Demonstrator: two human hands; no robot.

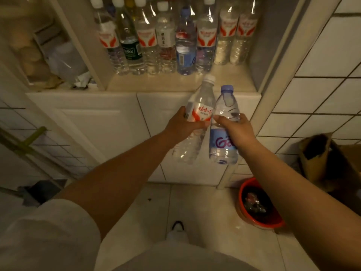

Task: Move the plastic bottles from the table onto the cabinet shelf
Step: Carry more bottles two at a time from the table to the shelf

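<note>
My left hand grips a clear bottle with a red and white label and a white cap. My right hand grips a clear bottle with a blue label and a pale blue cap. Both bottles are held side by side, tilted, just in front of and below the cabinet shelf. Several plastic bottles stand in rows on that shelf, filling its back part. The front strip of the shelf is bare. No table is in view.
White cabinet doors lie below the shelf. A left compartment holds bags and clutter. A red bucket and a brown paper bag stand on the tiled floor at right, by the white tiled wall.
</note>
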